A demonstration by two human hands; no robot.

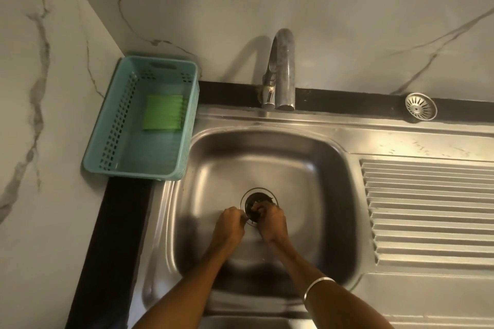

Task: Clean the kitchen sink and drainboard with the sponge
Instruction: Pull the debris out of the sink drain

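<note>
One green sponge (pixel 163 113) lies flat inside a teal plastic basket (pixel 112 125), against the basket's far right wall; nothing else shows in the basket. The basket stands just left of the sink (pixel 307 168), in the corner where two white marble-veined walls (pixel 347 21) meet, with its near end over a black counter strip (pixel 107 248) that runs along the sink's left side. The sink is a stainless steel bowl, and its open drain (pixel 258 204) sits near the bowl's middle. A curved metal tap (pixel 283 72) rises behind the sink at its far rim. Right of the sink, joined to it, is the ribbed steel drainboard (pixel 433 211). A round metal strainer (pixel 420 109) rests on the black ledge behind the sink, to the far right.

Both hands reach down into the sink at the drain, well apart from the sponge. The left hand (pixel 229 224) has its fingers curled at the drain's near left edge and seems to pinch something thin and small there, though what it is cannot be told. The right hand (pixel 272 223) is curled over the drain's near right edge, its fingers closed on a small dark thing that is too blurred to name. A silver bangle (pixel 316 287) circles the right forearm.
</note>
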